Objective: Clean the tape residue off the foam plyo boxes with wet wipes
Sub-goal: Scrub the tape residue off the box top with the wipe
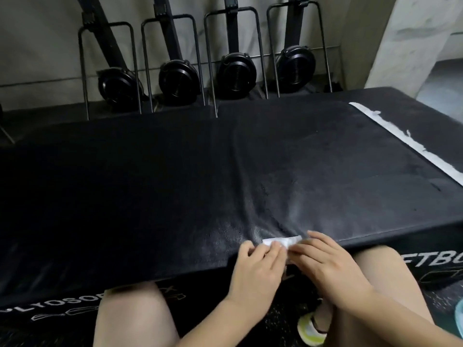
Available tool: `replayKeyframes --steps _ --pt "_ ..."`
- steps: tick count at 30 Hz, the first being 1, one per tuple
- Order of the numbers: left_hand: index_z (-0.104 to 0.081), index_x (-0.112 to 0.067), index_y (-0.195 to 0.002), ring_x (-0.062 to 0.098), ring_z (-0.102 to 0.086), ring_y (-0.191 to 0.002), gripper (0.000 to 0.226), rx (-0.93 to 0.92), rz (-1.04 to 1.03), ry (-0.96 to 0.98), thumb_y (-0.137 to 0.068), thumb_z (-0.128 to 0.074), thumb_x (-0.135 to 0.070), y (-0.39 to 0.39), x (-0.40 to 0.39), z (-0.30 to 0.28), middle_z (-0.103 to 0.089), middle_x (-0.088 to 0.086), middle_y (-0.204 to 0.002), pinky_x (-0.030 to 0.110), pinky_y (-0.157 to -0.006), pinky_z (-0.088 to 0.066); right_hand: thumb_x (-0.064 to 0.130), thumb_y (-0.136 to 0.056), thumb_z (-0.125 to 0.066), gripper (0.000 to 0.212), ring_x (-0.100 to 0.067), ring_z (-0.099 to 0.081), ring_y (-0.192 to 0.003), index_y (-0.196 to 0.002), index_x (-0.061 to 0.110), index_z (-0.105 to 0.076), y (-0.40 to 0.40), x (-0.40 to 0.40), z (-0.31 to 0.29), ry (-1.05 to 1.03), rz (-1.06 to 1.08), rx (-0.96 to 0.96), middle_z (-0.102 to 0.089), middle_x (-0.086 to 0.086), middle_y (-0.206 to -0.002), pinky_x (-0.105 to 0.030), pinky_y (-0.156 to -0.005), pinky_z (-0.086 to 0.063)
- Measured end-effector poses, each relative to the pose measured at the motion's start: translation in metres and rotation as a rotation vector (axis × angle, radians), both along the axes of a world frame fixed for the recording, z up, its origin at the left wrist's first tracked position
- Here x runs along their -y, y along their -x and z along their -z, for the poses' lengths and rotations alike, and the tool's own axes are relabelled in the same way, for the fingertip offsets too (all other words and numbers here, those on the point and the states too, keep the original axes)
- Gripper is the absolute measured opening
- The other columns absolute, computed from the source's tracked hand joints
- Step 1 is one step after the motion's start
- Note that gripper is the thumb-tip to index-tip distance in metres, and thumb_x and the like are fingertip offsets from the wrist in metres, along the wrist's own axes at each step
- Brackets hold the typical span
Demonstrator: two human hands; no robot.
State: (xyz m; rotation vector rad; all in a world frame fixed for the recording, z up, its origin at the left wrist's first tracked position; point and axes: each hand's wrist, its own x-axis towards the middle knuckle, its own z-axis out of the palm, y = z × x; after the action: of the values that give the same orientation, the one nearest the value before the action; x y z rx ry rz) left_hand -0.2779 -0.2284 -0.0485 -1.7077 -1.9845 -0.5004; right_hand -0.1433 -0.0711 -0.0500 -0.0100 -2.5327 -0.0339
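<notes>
Gym: four rowers point(175, 81) (upended); two hands point(258, 266), one wipe point(281, 241).

Your left hand point(258, 265) and right hand point(328, 261) sit close together, palms down, fingertips nearly meeting, both pinching a wet wipe point(281, 241). Forearms angle inward from below, bare knees beneath them.

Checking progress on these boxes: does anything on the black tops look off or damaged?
Yes. A ragged white tape strip runs diagonally across the right box top, its edges torn. Both hands hold a folded wipe at the near edge.
</notes>
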Motion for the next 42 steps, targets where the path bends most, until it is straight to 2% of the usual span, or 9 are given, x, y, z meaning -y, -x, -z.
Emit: replayKeyframes --steps 4,8,16,19,21,27,31,38,42 --pt "-0.066 -0.015 -0.122 0.014 -0.055 -0.096 0.039 -0.036 -0.047 0.129 -0.084 -0.060 -0.023 0.005 -0.007 0.002 -0.063 -0.005 -0.123 0.037 -0.089 -0.036 0.019 -0.095 -0.059 0.020 -0.012 -0.065 -0.108 -0.104 0.017 -0.077 0.009 -0.011 -0.001 0.086 -0.053 0.038 -0.071 0.009 -0.116 -0.036 -0.112 -0.040" --pt "-0.063 -0.014 -0.127 0.014 -0.055 -0.102 0.045 0.025 -0.103 0.266 -0.085 -0.059 -0.031 0.024 -0.020 -0.013 -0.062 -0.005 -0.128 0.039 -0.093 -0.034 0.022 -0.095 -0.061 0.018 -0.009 -0.066 -0.102 -0.101 0.020 -0.077 0.043 -0.022 -0.005 0.180 -0.013 0.056 -0.072 0.011 -0.108 -0.030 -0.111 -0.040" --pt "-0.062 -0.020 -0.111 0.019 -0.053 -0.098 0.024 0.162 -0.224 0.369 -0.102 -0.043 -0.032 0.090 -0.090 -0.049 -0.063 -0.008 -0.099 0.040 -0.084 -0.036 0.017 -0.095 -0.062 0.014 -0.008 -0.065 -0.090 -0.092 0.026 -0.073 0.125 -0.085 -0.014 0.285 0.102 0.217 -0.071 0.014 -0.092 -0.029 -0.108 -0.037" --pt "-0.065 -0.024 -0.096 0.017 -0.049 -0.078 0.010 0.110 -0.207 0.368 -0.094 -0.057 -0.029 0.082 -0.080 -0.049 -0.059 -0.011 -0.083 0.040 -0.074 -0.041 0.025 -0.098 -0.053 0.023 -0.013 -0.064 -0.082 -0.088 0.025 -0.074 0.108 -0.073 -0.014 0.350 0.084 0.195 -0.070 0.014 -0.088 -0.037 -0.100 -0.047" --pt "-0.064 -0.026 -0.089 0.014 -0.046 -0.071 0.004 0.117 -0.164 0.347 -0.086 -0.065 -0.028 0.067 -0.064 -0.044 -0.057 -0.013 -0.078 0.039 -0.070 -0.044 0.032 -0.098 -0.049 0.028 -0.015 -0.064 -0.081 -0.089 0.027 -0.076 0.083 -0.060 -0.012 0.351 0.057 0.174 -0.070 0.017 -0.093 -0.034 -0.095 -0.049" --pt "-0.059 -0.022 -0.120 0.010 -0.054 -0.092 0.039 0.179 -0.065 0.309 -0.089 -0.037 -0.029 0.045 -0.041 -0.037 -0.062 -0.017 -0.113 0.036 -0.080 -0.039 0.033 -0.093 -0.066 0.015 0.001 -0.065 -0.100 -0.101 0.029 -0.078 0.052 -0.051 -0.010 0.318 -0.025 0.117 -0.071 0.022 -0.108 -0.030 -0.107 -0.041" --pt "-0.060 -0.019 -0.128 0.013 -0.056 -0.100 0.039 0.155 -0.132 0.367 -0.091 -0.049 -0.027 0.082 -0.073 -0.040 -0.063 -0.013 -0.124 0.038 -0.082 -0.040 0.022 -0.087 -0.078 0.018 0.002 -0.064 -0.103 -0.103 0.030 -0.078 0.098 -0.078 -0.015 0.315 0.017 0.154 -0.072 0.020 -0.110 -0.033 -0.109 -0.043" --pt "-0.050 -0.021 -0.135 0.016 -0.048 -0.112 0.036 0.147 -0.223 0.421 -0.103 -0.035 -0.030 0.196 -0.169 -0.047 -0.057 -0.012 -0.131 0.041 -0.090 -0.032 0.020 -0.096 -0.067 0.012 -0.006 -0.066 -0.106 -0.099 0.024 -0.079 0.223 -0.165 -0.018 0.348 0.076 0.203 -0.074 0.014 -0.109 -0.030 -0.110 -0.033" --pt "-0.055 -0.017 -0.132 0.017 -0.053 -0.106 0.035 0.163 -0.244 0.373 -0.100 -0.046 -0.027 0.237 -0.198 -0.042 -0.062 -0.010 -0.120 0.041 -0.086 -0.036 0.022 -0.099 -0.061 0.017 -0.006 -0.064 -0.109 -0.103 0.023 -0.078 0.268 -0.192 -0.017 0.422 0.065 0.236 -0.072 0.015 -0.112 -0.031 -0.112 -0.031"
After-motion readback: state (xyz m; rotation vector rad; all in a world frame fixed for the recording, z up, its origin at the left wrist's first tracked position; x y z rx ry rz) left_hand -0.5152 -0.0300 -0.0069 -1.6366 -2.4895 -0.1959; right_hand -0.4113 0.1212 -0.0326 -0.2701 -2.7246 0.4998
